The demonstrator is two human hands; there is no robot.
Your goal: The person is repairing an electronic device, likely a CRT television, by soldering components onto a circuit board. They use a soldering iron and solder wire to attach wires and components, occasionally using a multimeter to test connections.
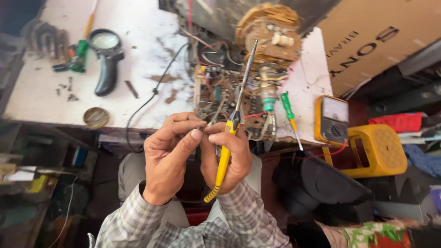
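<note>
Stained white bench (138,46) | right hand (227,156) clenched on yellow-handled soldering iron (229,133) | left hand (167,156) fingers pinching wire (212,123)

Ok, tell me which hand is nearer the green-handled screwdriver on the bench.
Right. The right hand, gripping the yellow soldering iron, sits just left of and below the green-handled screwdriver; the left hand is farther left.

I'm seeing a yellow-handled soldering iron (223,158) against grey plaid sleeves (239,220). Green screwdriver (288,108), yellow meter (331,120), black magnifier (106,57) on the stained white tabletop (147,41).
</note>
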